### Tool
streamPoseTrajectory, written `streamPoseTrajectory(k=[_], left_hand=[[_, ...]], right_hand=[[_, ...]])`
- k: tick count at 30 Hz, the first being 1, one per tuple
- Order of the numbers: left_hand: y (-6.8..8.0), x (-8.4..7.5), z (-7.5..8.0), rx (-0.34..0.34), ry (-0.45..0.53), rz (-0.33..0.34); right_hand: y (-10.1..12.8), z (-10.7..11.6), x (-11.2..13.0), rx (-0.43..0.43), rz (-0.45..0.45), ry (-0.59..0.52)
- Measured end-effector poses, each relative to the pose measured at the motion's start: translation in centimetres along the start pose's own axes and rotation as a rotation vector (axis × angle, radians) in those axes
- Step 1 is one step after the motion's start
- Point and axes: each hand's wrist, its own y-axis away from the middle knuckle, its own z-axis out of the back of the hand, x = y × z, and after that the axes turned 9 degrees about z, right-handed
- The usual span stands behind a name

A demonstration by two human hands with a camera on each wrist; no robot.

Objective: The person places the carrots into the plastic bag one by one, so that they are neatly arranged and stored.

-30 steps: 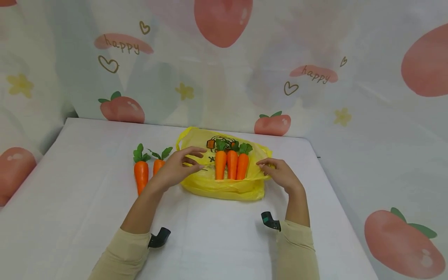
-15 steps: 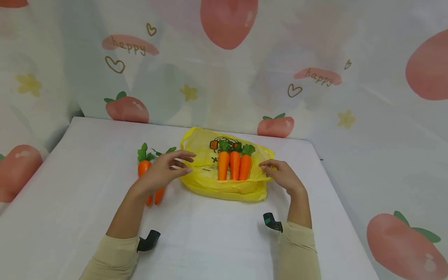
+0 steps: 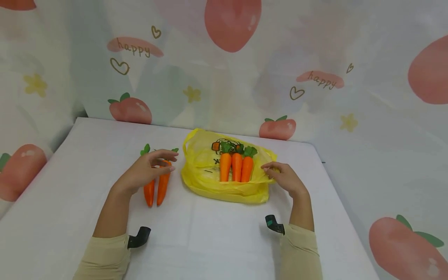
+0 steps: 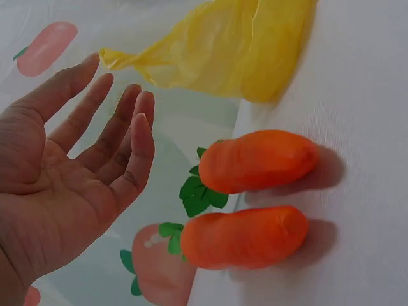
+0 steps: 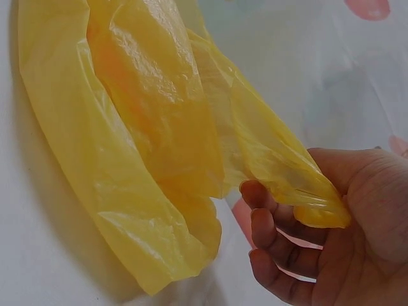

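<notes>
A yellow plastic bag (image 3: pixel 199 181) lies on the table with its mouth spread, and three orange toy carrots (image 3: pixel 236 167) with green leaves sit in it, their lower ends behind the near edge. At the bag's right side my right hand (image 3: pixel 285 177) pinches the edge between thumb and index finger; the right wrist view shows the gathered plastic (image 5: pixel 312 201) there. Left of the bag, two more carrots (image 4: pixel 255 162) lie side by side. My left hand (image 3: pixel 145 169) is above them with relaxed fingers, holding nothing and covering part of them in the head view.
A white cloth covers the table (image 3: pixel 210 241). Behind it hangs a printed backdrop (image 3: pixel 224 85) with fruit and hearts. Each wrist carries a small black camera mount, such as the left mount (image 3: pixel 139 237).
My left hand has moved left, away from the bag's mouth, to over the two loose carrots. The right hand keeps its pinch on the bag's edge. The head view has shifted slightly.
</notes>
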Motion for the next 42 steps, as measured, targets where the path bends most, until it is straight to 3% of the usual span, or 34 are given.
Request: streamPoseTrajectory(k=[13,18,31,42], left_hand=[[0.3,2.8,3.1,-0.106,0.036,0.108],[0.7,3.6,3.9,-0.125,0.04,0.102],[1.2,5.3,5.3,-0.184,0.04,0.136],[1.3,6.2,5.3,-0.228,0.039,0.199]], right_hand=[[-0.1,0.0,-0.1,0.004,0.0,0.007],[-0.2,0.0,0.0,0.01,-0.004,0.008],[-0.2,0.1,-0.1,0.017,-0.005,0.024],[-0.3,-0.1,-0.4,0.009,0.012,0.02]])
